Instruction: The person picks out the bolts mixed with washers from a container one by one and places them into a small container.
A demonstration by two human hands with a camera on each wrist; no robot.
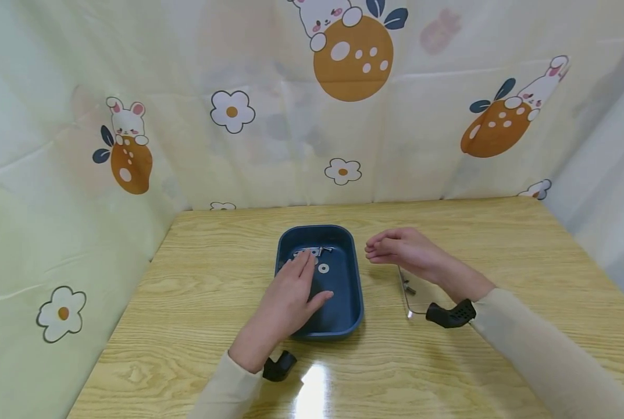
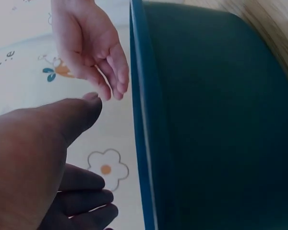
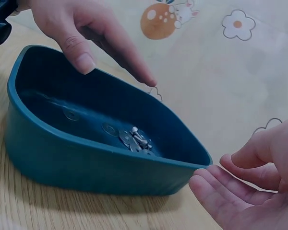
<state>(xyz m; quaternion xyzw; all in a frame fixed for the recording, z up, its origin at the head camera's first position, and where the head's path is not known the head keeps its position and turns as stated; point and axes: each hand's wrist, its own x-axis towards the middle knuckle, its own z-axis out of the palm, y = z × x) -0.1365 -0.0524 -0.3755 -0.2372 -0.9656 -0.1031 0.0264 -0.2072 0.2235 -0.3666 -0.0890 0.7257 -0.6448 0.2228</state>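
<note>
A dark blue plastic bin [image 1: 356,291] with rounded corners stands on the table. Metal washers [image 1: 323,268] and small bolts [image 3: 143,139] lie on its floor, gathered mostly toward the far end. My left hand [image 1: 286,299] hovers over the bin's left side, fingers straight and thumb spread, holding nothing. Past the bin's right rim is my right hand [image 1: 407,251], its fingers together and slightly bent, with nothing in its grasp. In the right wrist view its fingertips overlap the bin's corner. A thin, clear-looking edge [image 1: 404,294] and a small bolt [image 1: 409,288] show beneath the right forearm, which hides the rest.
Wood-grain table [image 1: 196,302] lies under everything. A cream curtain [image 1: 270,157] with rabbit, fruit and flower prints hangs behind it and along the left side. Each wrist wears a black mount [image 1: 450,314].
</note>
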